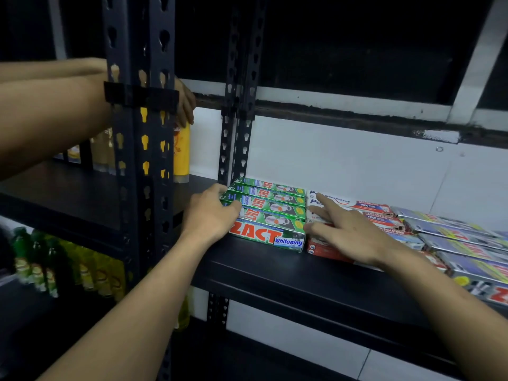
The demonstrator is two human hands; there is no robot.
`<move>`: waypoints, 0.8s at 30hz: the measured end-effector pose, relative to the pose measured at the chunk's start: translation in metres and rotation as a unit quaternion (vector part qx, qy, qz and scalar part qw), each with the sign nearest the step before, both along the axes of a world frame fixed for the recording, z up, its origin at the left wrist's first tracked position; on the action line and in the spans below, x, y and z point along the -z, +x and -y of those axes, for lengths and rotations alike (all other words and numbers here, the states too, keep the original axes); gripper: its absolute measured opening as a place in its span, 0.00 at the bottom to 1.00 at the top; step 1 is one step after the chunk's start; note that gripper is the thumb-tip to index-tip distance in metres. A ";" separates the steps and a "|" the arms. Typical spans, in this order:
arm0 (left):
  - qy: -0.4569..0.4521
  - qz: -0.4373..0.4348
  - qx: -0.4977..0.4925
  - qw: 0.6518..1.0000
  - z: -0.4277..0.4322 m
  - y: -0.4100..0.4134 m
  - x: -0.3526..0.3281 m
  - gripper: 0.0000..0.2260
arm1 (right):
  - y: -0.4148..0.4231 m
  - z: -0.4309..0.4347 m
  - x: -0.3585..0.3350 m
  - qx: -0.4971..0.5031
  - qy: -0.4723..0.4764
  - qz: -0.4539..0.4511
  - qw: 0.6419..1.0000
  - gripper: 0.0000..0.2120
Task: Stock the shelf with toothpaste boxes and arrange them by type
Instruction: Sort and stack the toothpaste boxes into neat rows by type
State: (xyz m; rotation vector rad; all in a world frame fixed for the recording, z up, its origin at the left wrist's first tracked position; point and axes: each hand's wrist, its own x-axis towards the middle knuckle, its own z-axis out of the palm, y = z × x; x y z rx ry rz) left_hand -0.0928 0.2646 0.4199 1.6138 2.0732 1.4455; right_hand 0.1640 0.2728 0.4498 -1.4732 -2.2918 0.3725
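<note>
Several green Zact toothpaste boxes [270, 209] lie side by side on the black shelf [288, 273], at its left end. My left hand [211, 214] presses against their left ends, fingers curled on the edge. Right of them lie white and red Pepsodent boxes [368, 209]. My right hand [346, 229] rests flat on the Pepsodent boxes with fingers spread, thumb near the green boxes. Further right lie several silver Zact boxes [464, 243].
Another person's arms [52, 105] reach from the left behind the dark slotted uprights [140, 149], a hand on a yellow bottle [182, 152]. Green and yellow bottles [55, 262] fill the lower left shelf. A white wall backs the shelf.
</note>
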 end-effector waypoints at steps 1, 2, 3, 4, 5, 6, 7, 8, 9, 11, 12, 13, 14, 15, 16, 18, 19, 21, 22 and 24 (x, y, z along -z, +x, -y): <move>0.000 0.001 0.000 1.000 0.000 0.000 0.000 0.17 | 0.001 -0.001 0.001 0.001 0.001 0.000 1.000 0.38; 0.000 0.002 0.000 1.000 0.000 0.000 0.000 0.17 | 0.002 -0.002 0.002 0.003 0.003 0.005 1.000 0.38; 0.001 0.003 0.001 1.000 0.000 0.000 0.000 0.17 | 0.002 -0.002 0.002 0.005 0.007 0.012 1.000 0.39; 0.000 0.004 0.002 1.000 0.000 0.000 0.000 0.17 | 0.002 -0.003 0.003 0.004 0.011 0.017 1.000 0.39; 0.000 0.004 0.003 1.000 0.000 0.000 0.001 0.17 | 0.003 -0.003 0.003 0.002 0.012 0.019 1.000 0.39; -0.001 0.004 0.003 1.000 0.000 0.000 0.001 0.17 | 0.003 -0.003 0.004 0.000 0.013 0.020 1.000 0.40; -0.001 0.003 0.003 1.000 0.000 0.000 0.001 0.17 | 0.003 -0.003 0.004 -0.001 0.014 0.022 1.000 0.40; -0.001 0.003 0.003 1.000 0.000 0.000 0.001 0.17 | 0.004 -0.004 0.004 -0.002 0.014 0.025 1.000 0.40; 0.000 0.001 0.003 1.000 0.000 0.000 0.001 0.17 | 0.005 -0.003 0.004 -0.001 0.016 0.030 0.999 0.40; 0.000 -0.002 0.004 1.000 0.000 0.000 0.000 0.17 | 0.006 -0.002 0.004 -0.001 0.021 0.041 0.999 0.40; 0.001 -0.003 0.004 1.000 0.000 0.000 0.000 0.17 | 0.006 -0.001 0.004 -0.001 0.023 0.045 0.999 0.40; 0.002 -0.004 0.004 1.000 0.000 0.000 0.000 0.17 | 0.006 -0.001 0.004 -0.002 0.026 0.049 0.998 0.40; 0.002 -0.004 0.003 1.000 0.000 0.000 0.000 0.17 | 0.007 -0.001 0.005 -0.004 0.027 0.051 0.998 0.40; 0.002 -0.004 0.003 1.000 0.000 0.001 0.000 0.17 | 0.007 -0.001 0.005 -0.006 0.028 0.049 0.998 0.40; 0.002 -0.002 0.002 1.000 0.000 0.000 0.000 0.18 | 0.007 -0.002 0.005 -0.009 0.025 0.041 0.999 0.40; 0.001 -0.003 0.002 1.000 -0.001 0.001 0.000 0.18 | 0.007 -0.004 0.003 -0.015 0.021 0.017 1.000 0.40; 0.002 -0.005 0.001 1.000 -0.001 0.001 0.000 0.18 | 0.007 -0.005 0.001 -0.015 0.022 0.009 1.000 0.39; 0.003 -0.006 0.001 1.000 -0.001 0.002 0.001 0.18 | 0.006 -0.009 -0.004 -0.012 0.030 0.004 0.999 0.38; 0.004 -0.006 0.002 1.000 -0.001 0.002 0.001 0.18 | 0.007 -0.011 -0.008 -0.008 0.033 0.006 0.999 0.37; 0.005 -0.003 0.002 1.000 -0.001 0.002 0.001 0.17 | 0.008 -0.020 -0.013 -0.002 0.030 0.013 0.999 0.35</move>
